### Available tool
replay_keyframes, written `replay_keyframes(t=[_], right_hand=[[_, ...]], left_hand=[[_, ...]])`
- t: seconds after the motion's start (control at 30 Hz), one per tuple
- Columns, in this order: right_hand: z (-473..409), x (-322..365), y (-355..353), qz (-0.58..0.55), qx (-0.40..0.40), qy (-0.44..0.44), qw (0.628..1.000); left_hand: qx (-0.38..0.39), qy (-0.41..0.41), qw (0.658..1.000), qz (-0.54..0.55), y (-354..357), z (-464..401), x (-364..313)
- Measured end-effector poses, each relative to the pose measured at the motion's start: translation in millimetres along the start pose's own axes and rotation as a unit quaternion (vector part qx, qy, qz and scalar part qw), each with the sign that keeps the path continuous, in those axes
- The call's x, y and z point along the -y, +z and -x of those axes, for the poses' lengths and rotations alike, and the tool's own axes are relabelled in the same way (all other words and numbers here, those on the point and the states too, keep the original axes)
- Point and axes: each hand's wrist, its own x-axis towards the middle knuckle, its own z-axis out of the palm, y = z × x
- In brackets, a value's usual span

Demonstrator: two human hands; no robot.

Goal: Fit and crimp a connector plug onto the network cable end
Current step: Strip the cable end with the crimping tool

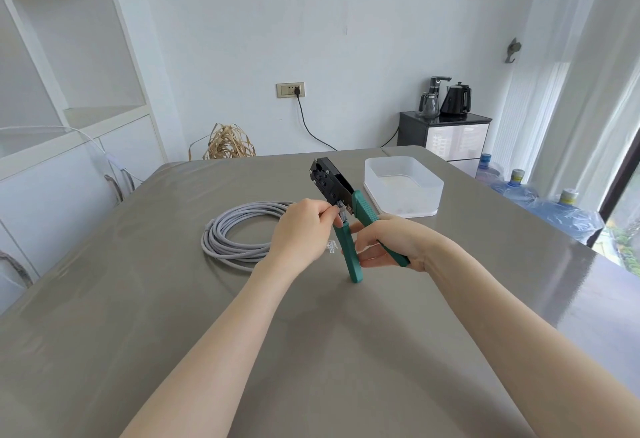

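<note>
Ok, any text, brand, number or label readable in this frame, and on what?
None can be read.
Water bottles: the cap labels show yellow and blue print, too small to read.
Crimper: no legible marking on its black head or green handles.
Wall socket, white tray, kettle: no visible lettering.

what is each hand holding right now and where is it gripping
The right hand grips the crimping tool by its green handles. The left hand pinches the cable end at the tool's head.
</note>
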Motion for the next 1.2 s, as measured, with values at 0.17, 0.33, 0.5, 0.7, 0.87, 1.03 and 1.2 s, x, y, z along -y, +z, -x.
replay_keyframes(t=[0.17, 0.33, 0.5, 0.7, 0.87, 1.03, 1.2], right_hand=[[1, 1, 2, 0.007, -0.003, -0.005, 1.000], [3, 2, 4, 0.010, -0.003, -0.008, 1.000], [3, 1, 5, 0.012, -0.010, -0.012, 1.000], [3, 1, 4, 0.025, -0.010, -0.019, 0.999], [3, 0, 5, 0.058, -0.018, -0.032, 0.998], [5, -2, 8, 0.089, -0.032, -0.044, 0.995], [11, -2, 9, 0.111, -0.034, -0.048, 0.992]], left_hand=[[-0.001, -0.022, 1.000, -0.013, -3, 0, -1], [-0.017, -0.036, 0.999, 0.002, -1, 0, -2], [-0.059, -0.059, 0.995, 0.062, 1, -1, -2], [-0.034, -0.105, 0.987, 0.121, -3, -3, 0], [-0.025, -0.114, 0.983, 0.139, -2, -1, -1], [-0.037, -0.105, 0.981, 0.160, 3, -1, -5], [-0.027, -0.116, 0.980, 0.159, 3, -2, -6]])
